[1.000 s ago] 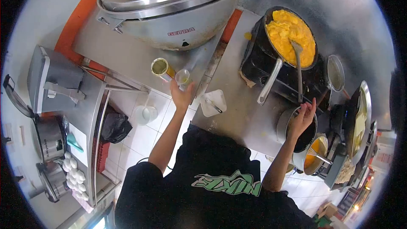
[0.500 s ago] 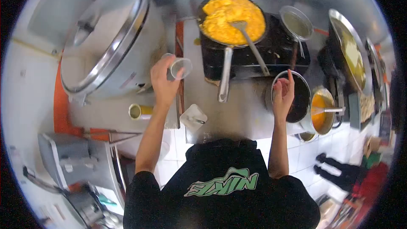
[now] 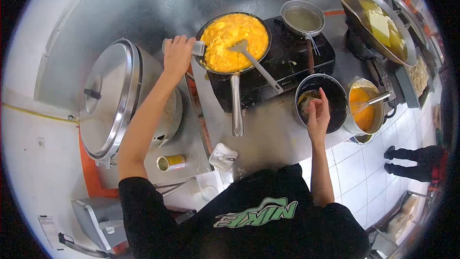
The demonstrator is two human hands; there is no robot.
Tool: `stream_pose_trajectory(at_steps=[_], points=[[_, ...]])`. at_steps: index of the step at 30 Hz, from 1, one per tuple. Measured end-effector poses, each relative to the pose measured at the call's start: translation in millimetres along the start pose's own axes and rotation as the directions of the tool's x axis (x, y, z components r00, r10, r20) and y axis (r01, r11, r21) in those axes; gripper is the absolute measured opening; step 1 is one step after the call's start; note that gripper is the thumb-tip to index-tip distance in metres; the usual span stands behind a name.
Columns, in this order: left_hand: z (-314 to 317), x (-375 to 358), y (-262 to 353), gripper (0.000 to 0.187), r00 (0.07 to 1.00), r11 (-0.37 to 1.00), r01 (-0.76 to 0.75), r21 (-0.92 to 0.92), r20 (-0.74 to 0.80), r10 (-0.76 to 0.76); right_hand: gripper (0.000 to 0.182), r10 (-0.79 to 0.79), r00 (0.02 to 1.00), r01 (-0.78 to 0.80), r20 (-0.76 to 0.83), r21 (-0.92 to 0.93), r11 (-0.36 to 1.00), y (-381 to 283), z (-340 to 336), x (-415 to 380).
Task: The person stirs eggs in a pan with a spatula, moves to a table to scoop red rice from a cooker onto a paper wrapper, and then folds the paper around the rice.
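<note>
My left hand (image 3: 178, 56) is closed round a small clear cup (image 3: 198, 48), tilted with its mouth at the left rim of a frying pan (image 3: 236, 84). Yellow egg-like food (image 3: 235, 33) fills the pan, and a grey spatula (image 3: 261, 69) rests in it with its handle over the right side. My right hand (image 3: 318, 120) hovers over a dark pot (image 3: 339, 98), index finger raised and the others curled, holding nothing that I can see. Beside that pot stands a pot of orange liquid (image 3: 364, 110) with a whisk (image 3: 373, 100) in it.
A large lidded steel pot (image 3: 108, 98) stands at the left. An open can (image 3: 171, 162) and a white dish (image 3: 223, 157) sit near the front edge. A strainer (image 3: 303, 18) rests behind, a wok (image 3: 378, 24) at the right. Another person's legs (image 3: 407, 156) show at the far right.
My left hand has carried the clear cup forward to the pan's rim and tilted it. My right hand remains over the dark pot. The camera view has shifted and turned.
</note>
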State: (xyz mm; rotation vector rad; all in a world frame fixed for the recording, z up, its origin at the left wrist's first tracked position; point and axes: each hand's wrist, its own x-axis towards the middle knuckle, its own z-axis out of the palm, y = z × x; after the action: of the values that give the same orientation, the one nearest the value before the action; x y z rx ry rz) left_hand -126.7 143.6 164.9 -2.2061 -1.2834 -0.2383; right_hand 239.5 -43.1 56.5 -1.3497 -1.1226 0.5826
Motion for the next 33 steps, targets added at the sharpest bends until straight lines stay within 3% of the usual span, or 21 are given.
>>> stream_pose_trajectory(at_steps=[4,7,13,16,18,19,21,23,25,27,29,31,33], points=[[-2,23,2,0.019,0.994,0.979,-0.070,0.190,-0.070,0.085,0.044,-0.015,1.000,0.015,0.000,-0.026,1.000,4,-2,4],[0,37,-8,0.014,0.998,0.964,-0.034,0.262,-0.038,0.046,0.044,-0.026,0.999,0.028,0.024,-0.048,0.998,3,-1,6],[15,52,-21,0.015,0.990,0.923,-0.095,0.373,-0.065,0.128,0.044,0.016,0.999,-0.015,0.043,-0.018,1.000,-2,2,7],[11,45,-17,0.022,0.982,0.964,0.008,0.265,-0.183,0.042,0.042,-0.026,0.996,0.032,0.090,-0.068,0.997,2,3,8],[7,27,-5,0.030,0.971,0.981,0.194,0.017,-0.145,-0.189,0.040,-0.101,0.983,0.122,0.152,-0.136,0.983,-3,8,11],[4,14,2,0.034,0.949,0.953,0.285,-0.104,-0.109,-0.296,0.038,-0.033,0.981,0.062,0.189,-0.152,0.986,-17,13,12],[16,-22,17,0.042,0.866,0.819,0.448,-0.360,-0.055,-0.498,0.039,-0.115,0.939,0.189,0.323,-0.209,0.960,-29,23,19],[22,-70,41,0.043,0.769,0.619,0.503,-0.603,-0.013,-0.639,0.036,-0.144,0.891,0.257,0.431,-0.216,0.942,-35,37,28],[37,-129,68,0.046,0.641,0.297,0.495,-0.817,0.112,-0.759,0.039,-0.185,0.846,0.356,0.500,-0.271,0.894,-34,56,38],[51,-191,90,0.047,0.490,0.107,0.535,-0.838,0.204,-0.848,0.043,-0.195,0.802,0.442,0.564,-0.341,0.830,-31,73,47],[62,-254,112,0.048,0.347,-0.050,0.478,-0.877,0.240,-0.907,0.049,-0.183,0.765,0.516,0.617,-0.418,0.747,-29,90,56],[67,-303,135,0.047,0.248,-0.146,0.442,-0.885,0.277,-0.928,0.052,-0.078,0.762,0.502,0.643,-0.510,0.699,-23,106,63],[63,-326,151,0.048,0.165,-0.156,0.502,-0.851,0.271,-0.948,0.055,0.018,0.756,0.480,0.654,-0.574,0.663,-10,123,70]])
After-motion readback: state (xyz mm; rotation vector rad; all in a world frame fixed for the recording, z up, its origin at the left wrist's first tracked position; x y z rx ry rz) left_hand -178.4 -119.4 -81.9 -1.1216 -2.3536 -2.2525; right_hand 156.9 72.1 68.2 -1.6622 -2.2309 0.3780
